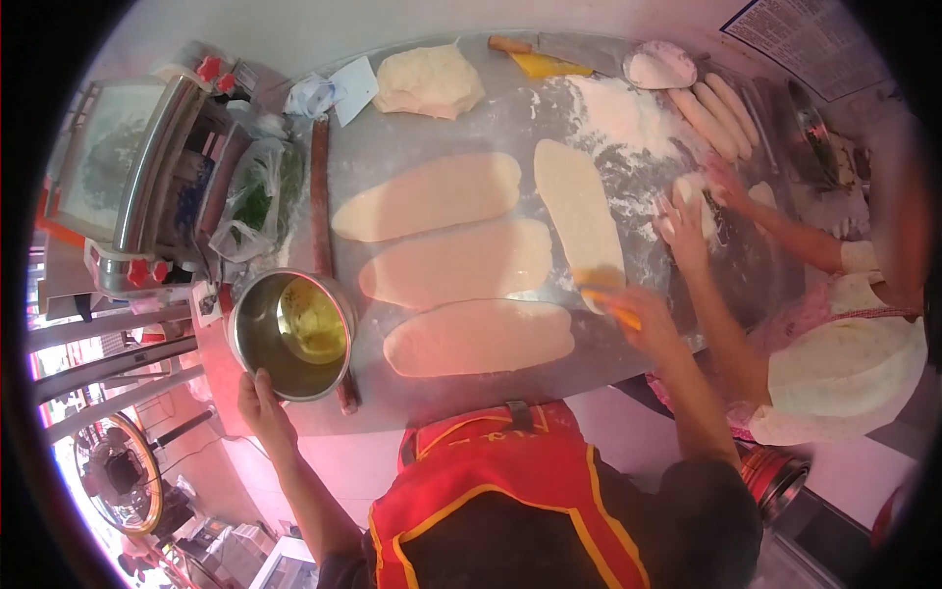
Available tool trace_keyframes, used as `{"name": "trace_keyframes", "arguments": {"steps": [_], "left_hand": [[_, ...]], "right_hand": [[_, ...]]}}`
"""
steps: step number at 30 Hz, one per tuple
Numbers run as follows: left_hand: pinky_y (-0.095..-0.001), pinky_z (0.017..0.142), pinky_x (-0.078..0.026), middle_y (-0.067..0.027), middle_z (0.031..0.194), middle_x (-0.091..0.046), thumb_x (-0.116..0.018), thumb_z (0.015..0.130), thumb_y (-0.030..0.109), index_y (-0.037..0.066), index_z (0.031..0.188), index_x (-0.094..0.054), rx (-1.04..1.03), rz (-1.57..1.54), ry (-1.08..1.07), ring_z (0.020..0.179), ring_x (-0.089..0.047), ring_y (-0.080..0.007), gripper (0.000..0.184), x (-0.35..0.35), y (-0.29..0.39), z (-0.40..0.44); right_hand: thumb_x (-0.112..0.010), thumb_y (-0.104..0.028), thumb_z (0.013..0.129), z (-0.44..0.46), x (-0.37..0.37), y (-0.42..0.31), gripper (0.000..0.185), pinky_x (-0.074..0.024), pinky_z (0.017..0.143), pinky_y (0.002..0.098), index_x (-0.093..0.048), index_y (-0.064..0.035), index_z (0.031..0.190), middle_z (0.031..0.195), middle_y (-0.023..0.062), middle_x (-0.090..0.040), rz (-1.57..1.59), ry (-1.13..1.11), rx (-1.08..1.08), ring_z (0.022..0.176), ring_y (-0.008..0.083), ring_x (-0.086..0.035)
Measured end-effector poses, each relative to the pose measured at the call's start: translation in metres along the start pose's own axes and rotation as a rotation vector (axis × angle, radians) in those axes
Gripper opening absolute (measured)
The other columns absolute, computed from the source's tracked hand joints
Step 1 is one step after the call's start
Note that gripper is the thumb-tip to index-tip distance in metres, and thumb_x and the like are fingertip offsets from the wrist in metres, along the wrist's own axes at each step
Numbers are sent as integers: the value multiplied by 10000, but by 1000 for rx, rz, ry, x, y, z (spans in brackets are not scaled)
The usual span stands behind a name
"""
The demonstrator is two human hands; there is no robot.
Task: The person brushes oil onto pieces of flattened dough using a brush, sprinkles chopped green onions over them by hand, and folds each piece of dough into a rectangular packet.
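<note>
My left hand (263, 404) grips the near rim of a steel bowl (257, 361), which has yellow oil (316, 324) in it and is tilted toward me. In my right hand (643, 319) is a brush (620, 312) with an orange handle. Its bristle end meets the lower end of a long flat dough strip (579, 201). To the left of that strip lie three rolled-out dough sheets, one at the far side (432, 196), one in the middle (456, 263) and one nearest me (478, 337).
At the right, a co-worker's hands (684, 216) press a piece of dough on the floury table. Beyond are dough rolls (714, 116), loose flour (628, 116), a scraper (549, 66) and a large dough lump (430, 80). A long rolling pin (320, 196) and a machine (137, 177) stand left.
</note>
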State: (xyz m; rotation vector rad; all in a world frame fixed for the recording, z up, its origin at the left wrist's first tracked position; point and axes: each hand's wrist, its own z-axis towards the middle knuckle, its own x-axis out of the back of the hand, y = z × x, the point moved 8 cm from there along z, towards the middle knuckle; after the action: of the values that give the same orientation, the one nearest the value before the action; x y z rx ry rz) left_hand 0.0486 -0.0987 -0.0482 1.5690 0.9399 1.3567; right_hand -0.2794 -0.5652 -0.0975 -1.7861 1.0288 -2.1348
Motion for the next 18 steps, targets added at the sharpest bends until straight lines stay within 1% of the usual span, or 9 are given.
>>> {"name": "trace_keyframes", "arguments": {"steps": [3,5,7,8,13,15,16,17,18], "left_hand": [[-194,511,-272,70,656,-408,-503,973,150,77,747,-476,-4,-11,9,579,-325,-16,239,-1,-2,-3],[-196,508,-271,70,657,-408,-504,972,148,76,749,-475,-15,-29,-6,582,-328,-14,236,1,-5,-6],[-194,512,-286,67,659,-412,-504,971,149,76,755,-481,-5,-23,22,583,-336,-14,230,2,0,-15],[-194,513,-294,66,660,-414,-504,971,150,75,757,-484,0,-19,39,584,-340,-13,227,2,2,-19],[-195,528,-338,54,668,-443,-530,955,160,52,808,-539,50,-38,105,588,-372,-33,182,16,-6,-36],[-200,527,-345,45,685,-474,-553,941,163,37,853,-575,26,60,169,596,-392,-42,156,22,-1,-43],[-204,524,-346,39,700,-494,-567,933,164,27,892,-604,-16,133,216,604,-404,-46,147,30,-7,-42],[-208,522,-351,35,720,-517,-582,922,156,16,1008,-638,-2,113,170,614,-423,-44,174,43,-30,-43],[-210,517,-352,42,693,-506,-578,918,135,4,1029,-638,99,132,153,602,-426,-44,182,35,-14,-48]], "right_hand": [[-642,-157,842,-22,12,21,153,-497,732,370,-686,-59,951,887,147,-677,160,-112,-331,837,311,-646],[-652,-194,839,24,17,44,168,-497,689,360,-683,-43,907,789,148,-674,188,-101,-327,746,299,-656],[-645,-230,852,93,31,37,203,-489,683,343,-680,-37,903,787,142,-675,82,-12,-176,728,244,-653],[-633,-225,856,124,21,62,199,-484,676,328,-681,-38,904,800,137,-680,96,12,-154,725,222,-646],[-635,-194,850,214,23,74,191,-492,683,338,-681,-40,953,842,149,-686,247,201,-138,769,263,-654],[-638,-188,847,192,24,48,219,-502,691,375,-681,-59,1019,899,140,-688,-144,292,224,803,287,-650],[-621,-176,857,174,7,78,256,-509,729,403,-672,-96,1095,965,119,-685,-169,266,238,832,324,-638],[-587,-145,875,156,-14,71,320,-503,844,370,-635,-100,1188,1110,114,-661,-392,-51,58,966,295,-634],[-556,-121,894,127,-19,36,362,-457,965,349,-595,-97,1253,1220,148,-609,-146,-106,141,1126,278,-579]]}}
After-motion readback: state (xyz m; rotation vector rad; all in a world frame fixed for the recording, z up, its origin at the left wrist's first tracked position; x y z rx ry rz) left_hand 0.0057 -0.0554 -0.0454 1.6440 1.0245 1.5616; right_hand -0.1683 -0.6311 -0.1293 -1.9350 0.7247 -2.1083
